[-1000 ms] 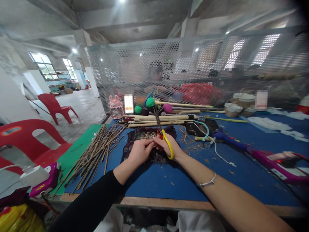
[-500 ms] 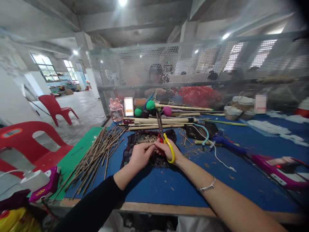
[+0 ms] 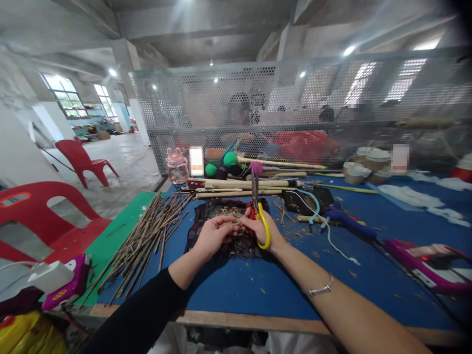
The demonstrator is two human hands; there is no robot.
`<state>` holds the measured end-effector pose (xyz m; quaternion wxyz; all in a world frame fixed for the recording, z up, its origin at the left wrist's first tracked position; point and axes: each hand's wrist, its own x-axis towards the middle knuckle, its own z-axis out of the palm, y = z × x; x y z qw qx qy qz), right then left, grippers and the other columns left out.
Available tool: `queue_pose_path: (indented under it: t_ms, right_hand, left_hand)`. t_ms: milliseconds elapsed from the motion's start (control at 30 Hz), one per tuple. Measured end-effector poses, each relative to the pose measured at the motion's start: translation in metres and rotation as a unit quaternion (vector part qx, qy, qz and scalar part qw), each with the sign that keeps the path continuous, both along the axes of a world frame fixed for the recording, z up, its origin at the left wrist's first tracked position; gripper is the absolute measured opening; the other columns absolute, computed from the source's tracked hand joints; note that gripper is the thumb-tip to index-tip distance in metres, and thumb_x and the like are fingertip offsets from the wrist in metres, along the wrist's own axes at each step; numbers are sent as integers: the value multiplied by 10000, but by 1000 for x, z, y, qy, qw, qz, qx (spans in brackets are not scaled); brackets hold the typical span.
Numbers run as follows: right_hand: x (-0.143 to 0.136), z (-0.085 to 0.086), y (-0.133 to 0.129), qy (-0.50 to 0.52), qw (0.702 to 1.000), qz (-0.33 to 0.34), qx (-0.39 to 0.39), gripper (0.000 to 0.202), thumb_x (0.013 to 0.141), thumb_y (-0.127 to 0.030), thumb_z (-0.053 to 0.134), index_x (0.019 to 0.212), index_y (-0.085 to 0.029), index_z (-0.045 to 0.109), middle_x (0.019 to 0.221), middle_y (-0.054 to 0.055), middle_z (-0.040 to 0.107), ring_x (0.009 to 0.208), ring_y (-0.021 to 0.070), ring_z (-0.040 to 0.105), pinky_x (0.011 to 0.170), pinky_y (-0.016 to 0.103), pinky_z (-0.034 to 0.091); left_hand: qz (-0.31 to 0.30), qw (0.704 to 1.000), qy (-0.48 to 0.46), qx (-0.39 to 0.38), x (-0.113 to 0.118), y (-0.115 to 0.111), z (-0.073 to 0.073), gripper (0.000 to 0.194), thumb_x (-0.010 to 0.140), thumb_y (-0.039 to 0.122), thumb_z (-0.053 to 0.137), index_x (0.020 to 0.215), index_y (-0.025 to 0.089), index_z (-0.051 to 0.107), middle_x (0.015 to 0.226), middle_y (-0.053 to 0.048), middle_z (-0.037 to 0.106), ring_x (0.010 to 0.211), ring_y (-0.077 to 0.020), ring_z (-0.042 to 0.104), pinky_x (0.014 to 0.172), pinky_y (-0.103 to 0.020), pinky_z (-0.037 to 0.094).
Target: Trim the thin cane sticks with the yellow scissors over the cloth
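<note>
My right hand is closed around yellow-and-red-handled scissors, whose blades point up and away from me. My left hand has its fingers bent in a pinch beside the right fingertips; whatever small thing they hold is too small to make out. Both hands are over a crumpled dark patterned cloth on the blue table. Small brown chips lie in a heap on that cloth, just beyond my fingers.
Left of the cloth lies a pile of thin brown sticks. Pale peeled sticks and green yarn balls are behind it. A pink bottle stands back left. To the right are a white cord and a purple power strip.
My fingertips have moved slightly apart. The scissors have turned more upright, their tips shifting right, and my left fingers have loosened a little.
</note>
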<state>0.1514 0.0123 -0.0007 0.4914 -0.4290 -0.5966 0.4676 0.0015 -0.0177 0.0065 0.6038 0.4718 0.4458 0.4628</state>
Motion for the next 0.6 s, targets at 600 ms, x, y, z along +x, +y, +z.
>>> queue_pose_path:
  t_ms: [600]
  right_hand:
    - [4, 1, -8, -287, 946, -51, 139, 287, 710, -430, 551, 846, -199, 451, 709, -13, 533, 601, 119, 484, 567, 224, 381]
  left_hand:
    - [38, 999, -13, 35, -6, 7, 2, 262, 634, 362, 638, 773, 140, 644, 625, -2, 605, 512, -73, 519, 484, -174, 394]
